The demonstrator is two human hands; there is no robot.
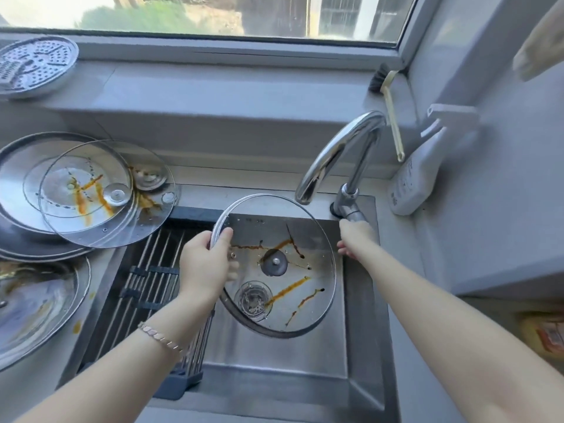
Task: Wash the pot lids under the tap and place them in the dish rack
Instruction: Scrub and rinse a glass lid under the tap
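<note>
Over the sink (361, 325), beneath the tap (341, 148), the left hand (204, 264) pinches the sauce-streaked glass lid (308, 264) by its left rim while the right hand (355, 236) curls round the tap lever (351, 212); the lid looks stiff, breakable and likely slippery when wet, so the metal rim seems the safest hold.

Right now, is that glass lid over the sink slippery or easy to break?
Probably stiff and breakable: the glass lid is see-through with a metal rim. Maybe slippery, since orange sauce streaks it and the left hand grips just its edge.
</note>
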